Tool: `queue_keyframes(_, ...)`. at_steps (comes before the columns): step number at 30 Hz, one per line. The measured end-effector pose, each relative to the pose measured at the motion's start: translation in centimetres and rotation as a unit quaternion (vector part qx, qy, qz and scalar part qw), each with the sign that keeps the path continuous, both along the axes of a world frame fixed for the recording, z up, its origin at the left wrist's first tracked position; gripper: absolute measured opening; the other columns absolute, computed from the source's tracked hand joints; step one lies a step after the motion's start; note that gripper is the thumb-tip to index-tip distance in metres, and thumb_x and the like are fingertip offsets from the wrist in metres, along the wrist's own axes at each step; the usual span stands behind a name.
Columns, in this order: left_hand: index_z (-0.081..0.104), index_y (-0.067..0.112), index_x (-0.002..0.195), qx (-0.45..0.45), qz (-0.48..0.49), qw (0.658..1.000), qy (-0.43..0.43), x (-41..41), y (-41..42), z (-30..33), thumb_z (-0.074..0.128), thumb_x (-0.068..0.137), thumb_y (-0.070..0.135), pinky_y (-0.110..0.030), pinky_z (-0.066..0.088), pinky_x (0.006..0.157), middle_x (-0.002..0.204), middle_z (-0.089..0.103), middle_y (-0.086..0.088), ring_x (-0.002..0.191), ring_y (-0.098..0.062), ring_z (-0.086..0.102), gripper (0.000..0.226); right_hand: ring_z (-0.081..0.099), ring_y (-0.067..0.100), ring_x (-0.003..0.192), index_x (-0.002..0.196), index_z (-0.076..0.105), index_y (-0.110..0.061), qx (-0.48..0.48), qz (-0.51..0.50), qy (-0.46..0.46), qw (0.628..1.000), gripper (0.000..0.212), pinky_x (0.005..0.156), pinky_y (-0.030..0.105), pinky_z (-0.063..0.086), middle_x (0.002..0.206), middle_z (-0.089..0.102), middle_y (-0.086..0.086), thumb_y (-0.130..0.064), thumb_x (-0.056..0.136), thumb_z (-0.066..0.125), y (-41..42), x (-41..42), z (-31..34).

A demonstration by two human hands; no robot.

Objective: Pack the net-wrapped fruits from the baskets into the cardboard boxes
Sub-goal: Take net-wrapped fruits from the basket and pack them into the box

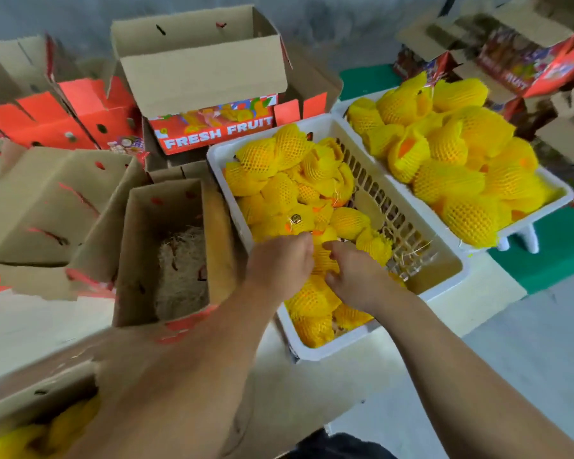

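Two white plastic baskets hold fruits wrapped in yellow foam net. The near basket [444, 286] is partly full, and the far basket [554, 197] is heaped high. Both my hands reach into the near basket among the net-wrapped fruits [279, 167]. My left hand [279, 263] is curled over a wrapped fruit. My right hand [355, 276] closes its fingers on another wrapped fruit [325, 260] between the two hands. An open cardboard box [140, 246] with straw padding at its bottom stands just left of the basket. At the bottom left, another box [24, 402] has yellow wrapped fruits inside.
An open "FRESH FRUIT" box [199, 77] stands behind the near basket. Red and brown flattened or open boxes [47, 200] crowd the left side, and more boxes [517, 54] lie at the back right. A green surface [550, 260] lies under the far basket.
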State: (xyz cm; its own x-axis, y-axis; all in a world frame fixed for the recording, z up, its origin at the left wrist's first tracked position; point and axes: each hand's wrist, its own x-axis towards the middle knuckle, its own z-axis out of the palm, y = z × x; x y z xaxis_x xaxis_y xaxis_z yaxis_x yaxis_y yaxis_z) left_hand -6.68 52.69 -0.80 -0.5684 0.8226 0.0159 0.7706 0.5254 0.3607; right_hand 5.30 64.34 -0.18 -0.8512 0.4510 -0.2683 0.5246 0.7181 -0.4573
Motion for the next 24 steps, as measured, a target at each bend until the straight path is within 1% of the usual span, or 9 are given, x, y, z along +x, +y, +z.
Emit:
queue_keyframes(5,0.066,0.025,0.088,0.014,0.08,0.994,0.07,-0.8,0.5,-0.4,0.056,0.095,0.036,-0.038,0.04,0.078,0.075,0.067,0.002,0.079,-0.025,0.064,0.017,0.049,0.043,0.131,0.152,0.037,-0.017,0.025,0.076,-0.027,0.996,0.068,0.101,0.051,0.048,0.147,0.045,0.016,-0.027,0.092,0.067,3.8,-6.2,-3.2)
queue_keyframes(8,0.063,0.026,0.082,-0.033,0.123,0.985,0.114,-0.5,0.8,-1.0,0.063,0.086,0.033,-0.04,0.036,0.087,0.074,0.064,0.001,0.085,-0.025,0.06,0.008,0.041,0.044,0.139,0.162,0.016,-0.023,0.038,0.14,-0.016,0.989,0.084,0.104,0.054,0.046,0.164,0.021,0.01,-0.027,0.094,0.064,2.5,-10.2,-6.0)
queue_keyframes(10,0.063,0.025,0.081,-0.075,0.124,0.982,0.123,-0.6,1.1,-1.3,0.061,0.086,0.03,-0.039,0.035,0.092,0.077,0.067,0.0,0.089,-0.025,0.06,0.007,0.029,0.045,0.146,0.163,0.008,-0.024,0.07,0.173,-0.017,0.982,0.081,0.111,0.056,0.039,0.168,0.01,0.007,-0.029,0.098,0.056,1.8,-11.6,-8.1)
queue_keyframes(13,0.066,0.027,0.087,-0.103,0.122,0.978,0.132,-0.7,1.3,-1.4,0.057,0.088,0.035,-0.039,0.035,0.092,0.081,0.069,0.004,0.092,-0.023,0.059,0.013,0.035,0.043,0.135,0.158,0.022,-0.025,0.118,0.106,0.006,0.987,0.069,0.106,0.052,0.039,0.152,0.027,0.011,-0.029,0.097,0.055,1.8,-12.0,-9.7)
queue_keyframes(16,0.063,0.031,0.103,-0.074,0.115,0.983,0.123,-0.6,1.2,-1.4,0.055,0.089,0.035,-0.037,0.036,0.093,0.096,0.07,0.008,0.099,-0.021,0.058,0.017,0.044,0.039,0.121,0.139,0.042,-0.016,0.14,0.062,0.057,0.987,0.054,0.098,0.046,0.04,0.134,0.041,0.011,-0.031,0.091,0.06,1.8,-11.6,-10.0)
queue_keyframes(18,0.057,0.028,0.13,-0.066,0.113,0.983,0.131,-0.7,1.2,-1.4,0.057,0.087,0.037,-0.037,0.037,0.101,0.117,0.067,0.005,0.112,-0.022,0.056,0.044,0.047,0.032,0.116,0.133,0.045,-0.015,0.054,0.037,0.104,0.992,0.061,0.095,0.042,0.042,0.128,0.048,0.008,-0.035,0.083,0.074,2.6,-11.2,-9.6)
queue_keyframes(20,0.029,0.018,0.159,-0.099,0.111,0.98,0.13,-0.8,1.0,-1.4,0.062,0.086,0.046,-0.04,0.031,0.116,0.149,0.051,-0.004,0.134,-0.027,0.047,0.085,0.05,0.021,0.108,0.131,0.047,-0.017,-0.141,-0.025,0.133,0.981,0.072,0.087,0.035,0.043,0.121,0.053,0.001,-0.036,0.075,0.088,4.5,-10.8,-8.2)
queue_keyframes(22,-0.002,0.017,0.165,-0.133,0.102,0.978,0.125,-0.8,1.0,-1.4,0.068,0.084,0.059,-0.042,0.022,0.124,0.169,0.021,-0.011,0.148,-0.031,0.031,0.116,0.052,0.014,0.112,0.133,0.048,-0.025,-0.297,-0.036,0.097,0.949,0.073,0.079,0.025,0.044,0.123,0.052,-0.005,-0.04,0.075,0.089,6.8,-10.1,-6.4)
queue_keyframes(24,-0.003,0.022,0.165,-0.135,0.094,0.978,0.125,-0.8,1.0,-1.4,0.069,0.082,0.068,-0.042,0.022,0.123,0.171,0.019,-0.01,0.149,-0.029,0.03,0.119,0.058,0.011,0.118,0.139,0.05,-0.033,-0.424,-0.019,0.002,0.906,0.07,0.077,0.024,0.05,0.134,0.053,-0.007,-0.039,0.08,0.086,8.0,-9.3,-5.0)
